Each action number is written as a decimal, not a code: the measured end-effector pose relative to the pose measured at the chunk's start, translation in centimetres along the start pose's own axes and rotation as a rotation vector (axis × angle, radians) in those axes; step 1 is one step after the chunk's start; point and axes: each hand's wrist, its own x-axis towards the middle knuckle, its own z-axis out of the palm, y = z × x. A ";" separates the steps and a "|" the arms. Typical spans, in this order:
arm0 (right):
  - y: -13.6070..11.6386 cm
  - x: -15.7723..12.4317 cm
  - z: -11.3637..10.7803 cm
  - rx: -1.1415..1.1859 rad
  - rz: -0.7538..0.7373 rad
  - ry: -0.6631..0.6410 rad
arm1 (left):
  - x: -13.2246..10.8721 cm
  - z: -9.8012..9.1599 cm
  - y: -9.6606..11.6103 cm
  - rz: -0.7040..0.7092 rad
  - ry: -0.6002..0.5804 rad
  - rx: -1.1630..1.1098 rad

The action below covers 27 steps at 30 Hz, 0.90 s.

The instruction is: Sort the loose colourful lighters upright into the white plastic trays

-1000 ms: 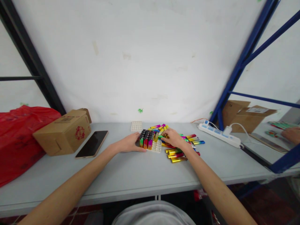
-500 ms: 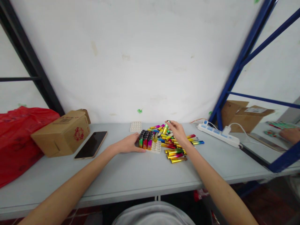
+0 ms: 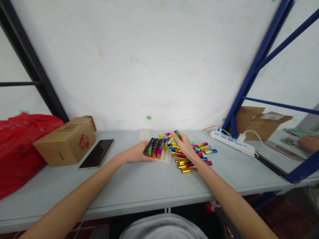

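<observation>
Shiny multicoloured lighters [image 3: 155,149] with black tops stand upright in a white tray with holes [image 3: 165,156]. From the left, my left hand [image 3: 137,152] grips the tray, thumb along the front and fingers behind the lighters. The tray's right part shows bare holes. My right hand [image 3: 183,143] is closed on a lighter [image 3: 177,134], whose green and dark end sticks up past the fingers. Beneath and around that hand lies a loose heap of metallic lighters [image 3: 189,168], partly covered by the hand and wrist.
A second white tray [image 3: 144,134] lies near the wall. On the left are a phone [image 3: 97,154], a cardboard box [image 3: 66,141] and a red bag [image 3: 25,149]. A power strip [image 3: 231,142] lies right, by a blue frame post [image 3: 249,73]. Another person's hand [image 3: 309,142] shows far right.
My right hand has moved slightly down and toward the tray with the lighter, which has tilted in its fingers. My left hand and the tray have stayed put.
</observation>
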 end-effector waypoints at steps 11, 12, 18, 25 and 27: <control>0.1 -0.3 0.5 -0.193 -0.006 0.096 | 0.1 0.1 -0.3 -0.014 0.007 0.008; 0.2 -0.3 0.5 -0.202 -0.007 0.099 | 0.1 0.1 -0.2 -0.017 0.003 0.006; -0.1 -0.4 0.4 -0.242 -0.047 0.073 | 0.1 0.0 0.0 -0.013 0.002 0.004; -0.7 -0.7 -0.1 -0.302 -0.152 -0.123 | 0.0 0.0 -0.1 -0.008 0.001 0.012; -0.5 -0.6 -0.2 -0.355 -0.216 -0.192 | 0.0 0.0 -0.2 0.001 0.004 -0.002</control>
